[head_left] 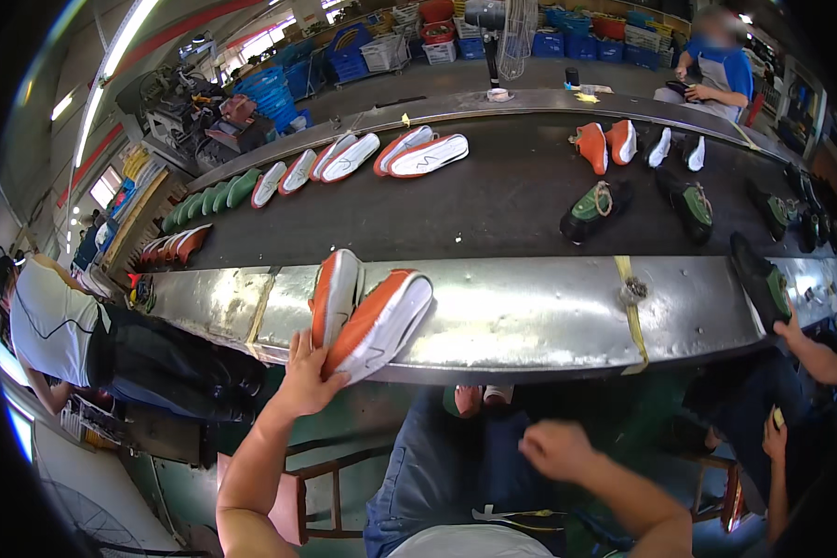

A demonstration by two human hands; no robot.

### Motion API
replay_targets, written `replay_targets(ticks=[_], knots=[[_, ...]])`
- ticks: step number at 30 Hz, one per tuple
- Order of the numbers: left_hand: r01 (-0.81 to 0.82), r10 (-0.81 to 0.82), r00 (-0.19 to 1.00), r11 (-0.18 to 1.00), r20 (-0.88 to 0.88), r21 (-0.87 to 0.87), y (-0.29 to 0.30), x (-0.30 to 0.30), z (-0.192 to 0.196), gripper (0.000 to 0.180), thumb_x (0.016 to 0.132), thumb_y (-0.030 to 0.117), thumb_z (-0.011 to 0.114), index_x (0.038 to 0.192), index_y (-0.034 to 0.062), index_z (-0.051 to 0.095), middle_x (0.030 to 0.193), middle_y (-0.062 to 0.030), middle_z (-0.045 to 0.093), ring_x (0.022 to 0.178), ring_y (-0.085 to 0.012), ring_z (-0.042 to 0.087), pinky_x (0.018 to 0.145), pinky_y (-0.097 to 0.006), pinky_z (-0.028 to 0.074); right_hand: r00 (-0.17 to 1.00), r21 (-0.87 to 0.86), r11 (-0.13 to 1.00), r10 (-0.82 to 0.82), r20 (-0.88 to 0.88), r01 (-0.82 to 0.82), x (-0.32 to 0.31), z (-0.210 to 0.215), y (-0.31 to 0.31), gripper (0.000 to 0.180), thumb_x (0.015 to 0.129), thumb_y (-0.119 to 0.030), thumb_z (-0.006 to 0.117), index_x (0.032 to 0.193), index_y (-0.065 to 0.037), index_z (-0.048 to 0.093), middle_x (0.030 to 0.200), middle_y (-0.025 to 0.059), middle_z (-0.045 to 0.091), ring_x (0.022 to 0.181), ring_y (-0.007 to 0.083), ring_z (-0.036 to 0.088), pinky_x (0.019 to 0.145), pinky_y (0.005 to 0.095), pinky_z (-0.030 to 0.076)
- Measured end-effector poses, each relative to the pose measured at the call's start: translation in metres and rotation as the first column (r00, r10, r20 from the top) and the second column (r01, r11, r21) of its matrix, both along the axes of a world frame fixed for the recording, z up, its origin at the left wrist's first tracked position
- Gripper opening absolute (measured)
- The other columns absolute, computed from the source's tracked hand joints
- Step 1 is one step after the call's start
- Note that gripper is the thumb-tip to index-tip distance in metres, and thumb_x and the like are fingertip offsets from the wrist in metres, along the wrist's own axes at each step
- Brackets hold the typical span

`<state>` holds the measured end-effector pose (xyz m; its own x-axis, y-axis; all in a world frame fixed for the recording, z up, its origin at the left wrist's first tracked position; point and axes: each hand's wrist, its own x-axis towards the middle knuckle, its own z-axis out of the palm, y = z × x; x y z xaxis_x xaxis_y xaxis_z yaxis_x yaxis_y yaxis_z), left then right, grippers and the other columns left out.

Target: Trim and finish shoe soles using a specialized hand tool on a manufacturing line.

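My left hand (312, 377) grips the heel end of an orange shoe (381, 325) with a white underside. The shoe lies tilted on the near metal ledge (530, 312), its toe pointing away and its white side turned right. Pressed against its left side is a second orange shoe (337, 290), also with a white side showing; whether my fingers touch that one too is hard to see. Above my lap, clear of the ledge, my right hand (560, 451) is curled closed and slightly blurred. Nothing shows in it.
A dark conveyor belt (511, 200) runs beyond the ledge, carrying orange-and-white shoes (349, 156), green shoes (209, 200) and black-green shoes (595, 212). At right, a neighbour's hand (800, 339) holds a black shoe (761, 284). Another person (56, 321) is at left. A stool (293, 502) stands below.
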<state>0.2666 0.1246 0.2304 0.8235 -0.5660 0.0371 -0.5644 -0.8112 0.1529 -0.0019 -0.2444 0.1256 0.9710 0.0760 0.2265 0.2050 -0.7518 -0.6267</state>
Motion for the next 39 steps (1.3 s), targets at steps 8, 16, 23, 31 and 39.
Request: replay_targets(ticks=[8,16,23,31,39], knots=[[0.113,-0.131,0.920,0.991,-0.369,-0.069,-0.150,0.098,0.019,0.081,0.083,0.044,0.075,0.143,-0.0031,0.047,0.133,-0.0268,0.061,0.126,-0.0385,0.057,0.108,-0.041,0.042,0.908,-0.212,0.974,-0.161,-0.386,0.082,-0.175,-0.067,0.094,0.056,0.084,-0.047,0.072,0.116,-0.002,0.062,0.113,0.0171,0.061,0.108,0.0360,0.061,0.082,0.0451,0.057],[-0.015,-0.316,0.781,0.853,-0.539,-0.522,-0.133,0.050,0.013,0.068,0.092,0.038,0.072,0.141,-0.0033,0.050,0.129,-0.0184,0.064,0.118,-0.0242,0.061,0.103,-0.036,0.046,0.625,0.053,0.988,-0.049,-0.779,0.144,-0.189,-0.059,0.065,0.079,0.071,-0.055,0.083,0.123,-0.002,0.058,0.100,0.0207,0.070,0.095,0.0364,0.069,0.088,0.0404,0.054],[-0.495,-0.611,0.611,0.202,-0.503,-0.845,-0.084,-0.162,-0.106,0.076,0.091,0.011,0.072,0.153,-0.0004,0.030,0.139,-0.0130,0.055,0.128,-0.0201,0.052,0.110,-0.036,0.040,0.670,0.772,0.108,0.432,-0.604,0.626,-0.209,-0.067,0.021,0.049,0.078,-0.015,0.082,0.117,-0.011,0.053,0.089,-0.0001,0.057,0.065,0.0056,0.050,0.050,0.0211,0.038],[-0.450,-0.538,0.509,0.499,-0.672,-0.741,-0.081,-0.208,-0.160,0.064,0.099,0.014,0.062,0.155,0.0145,0.029,0.131,-0.0086,0.056,0.122,-0.0174,0.052,0.107,-0.033,0.042,0.723,0.522,0.735,0.065,-0.688,0.432,-0.154,-0.001,0.074,0.029,0.097,-0.017,0.061,0.123,-0.002,0.062,0.101,0.0059,0.071,0.079,0.0122,0.065,0.073,0.0285,0.053],[-0.307,-0.517,0.543,0.611,-0.662,-0.729,-0.076,-0.209,-0.146,0.052,0.105,0.024,0.053,0.152,0.0115,0.035,0.138,-0.0089,0.055,0.128,-0.0180,0.050,0.111,-0.033,0.038,0.776,0.792,0.532,0.348,-0.526,0.298,-0.106,-0.009,0.093,0.029,0.102,-0.018,0.054,0.122,0.001,0.061,0.099,0.0079,0.069,0.089,0.0117,0.064,0.083,0.0296,0.052]])
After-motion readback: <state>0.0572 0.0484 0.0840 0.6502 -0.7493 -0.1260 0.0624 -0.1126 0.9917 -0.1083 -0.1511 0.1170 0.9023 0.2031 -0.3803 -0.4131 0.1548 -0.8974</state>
